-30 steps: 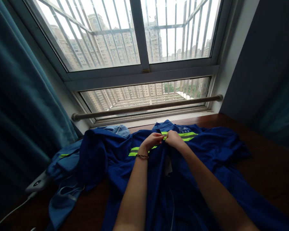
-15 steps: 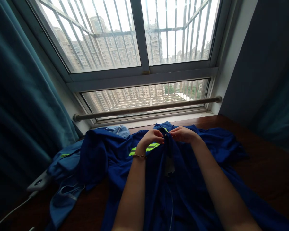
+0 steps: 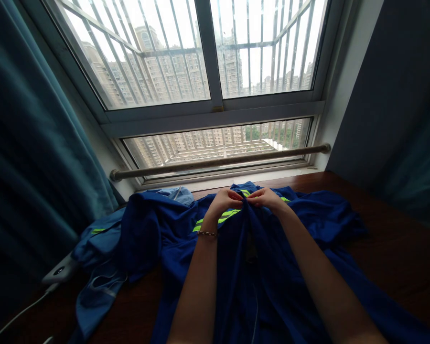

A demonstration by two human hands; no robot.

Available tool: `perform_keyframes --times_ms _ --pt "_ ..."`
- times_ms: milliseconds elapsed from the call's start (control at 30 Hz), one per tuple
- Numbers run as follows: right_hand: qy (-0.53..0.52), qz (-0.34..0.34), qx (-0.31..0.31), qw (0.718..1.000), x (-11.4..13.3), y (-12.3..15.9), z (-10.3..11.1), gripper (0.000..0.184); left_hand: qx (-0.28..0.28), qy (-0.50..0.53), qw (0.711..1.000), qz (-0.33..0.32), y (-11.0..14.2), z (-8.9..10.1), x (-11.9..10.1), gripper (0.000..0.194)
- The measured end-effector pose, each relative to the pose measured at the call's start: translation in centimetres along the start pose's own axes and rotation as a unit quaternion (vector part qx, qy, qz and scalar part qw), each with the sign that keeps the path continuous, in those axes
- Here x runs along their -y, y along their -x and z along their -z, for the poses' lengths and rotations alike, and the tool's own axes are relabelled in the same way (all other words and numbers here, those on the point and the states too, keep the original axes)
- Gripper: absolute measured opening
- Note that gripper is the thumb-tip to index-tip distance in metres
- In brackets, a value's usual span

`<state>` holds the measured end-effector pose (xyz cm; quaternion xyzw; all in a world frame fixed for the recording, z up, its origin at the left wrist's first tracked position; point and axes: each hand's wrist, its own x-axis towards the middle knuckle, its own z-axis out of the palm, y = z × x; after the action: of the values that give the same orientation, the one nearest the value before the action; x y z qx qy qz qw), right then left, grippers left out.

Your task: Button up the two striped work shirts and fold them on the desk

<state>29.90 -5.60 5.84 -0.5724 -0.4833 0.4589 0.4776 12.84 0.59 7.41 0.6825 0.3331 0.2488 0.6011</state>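
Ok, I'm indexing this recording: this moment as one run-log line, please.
left hand: pinching dark blue garment | right hand: pinching same garment, beside left hand | garment: on wooden surface | nearby: lighter blue cloth

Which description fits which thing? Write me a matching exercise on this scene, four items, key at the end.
Column one:
1. dark blue garment
2. bracelet
3. rail
4. white device

Column two:
A. in front of the lower window
B. with a cord attached
C. pinched by the left hand and right hand
D. on the left wrist

Pairs: 1-C, 2-D, 3-A, 4-B
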Motion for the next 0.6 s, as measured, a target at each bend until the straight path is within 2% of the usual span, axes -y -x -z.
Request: perform_keyframes --times_ms 167,367,467,600 --pt "-0.058 -0.027 0.063 0.996 -0.25 -0.08 0.68 0.028 -0.006 -0.001 1.000 0.026 -0.01 -0.04 -0.11 0.021" --pt "-0.099 -0.032 0.078 0.992 -0.07 0.10 1.04 0.026 -0.037 -0.035 0.999 0.018 -0.24 -0.14 0.06 0.019" --pt "-0.130 -0.035 0.091 0.987 0.02 0.23 1.09 0.026 -0.030 -0.011 0.999 0.013 -0.31 -0.32 0.17 0.020" --pt "-0.147 -0.036 0.073 0.986 -0.20 0.15 1.06 0.027 -0.032 0.042 0.999 0.010 -0.51 -0.62 0.36 0.021"
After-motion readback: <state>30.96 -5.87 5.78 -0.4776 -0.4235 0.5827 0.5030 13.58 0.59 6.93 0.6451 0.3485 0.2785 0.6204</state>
